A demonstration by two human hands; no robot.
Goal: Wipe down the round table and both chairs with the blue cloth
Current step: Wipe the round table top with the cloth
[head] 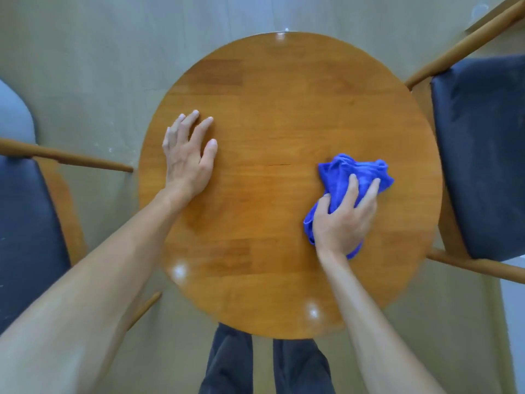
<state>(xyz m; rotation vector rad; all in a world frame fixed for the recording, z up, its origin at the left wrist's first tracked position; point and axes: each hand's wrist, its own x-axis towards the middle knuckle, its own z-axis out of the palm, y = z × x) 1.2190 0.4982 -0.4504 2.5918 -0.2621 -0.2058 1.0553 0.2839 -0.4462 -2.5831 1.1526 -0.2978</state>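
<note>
a blue cloth (352, 177) is seen bunched into a loose, crumpled wad on the right half of a round wooden table (270, 109), viewed from directly above. the cloth is pressed against the tabletop by the right hand (342, 220), whose fingers are curled over the near part of the fabric and gripped around it — the thumb is tucked into a fold on the left side, and two fingers are laid across the top. the far part of the cloth is left uncovered, and a small tail of it is seen below the wrist.

the left hand (189, 159) is placed flat on the left half of the table, palm down, with the fingers straight and spread slightly apart; nothing is held in it. the two hands are kept well apart, with bare wood between them. both forearms are bare and are extended in from the bottom corners.

the tabletop is warm orange-brown with visible plank seams, and a few small bright reflections are scattered near its edges.

two chairs with dark padded seats and wooden frames are set on either side — the left chair (25, 223) at the left edge, the right chair (483, 143) at the right edge, just beside the table rim. dark trousers (230, 362) are visible below the table's near edge, over a dull grey-green floor (85, 66).
</note>
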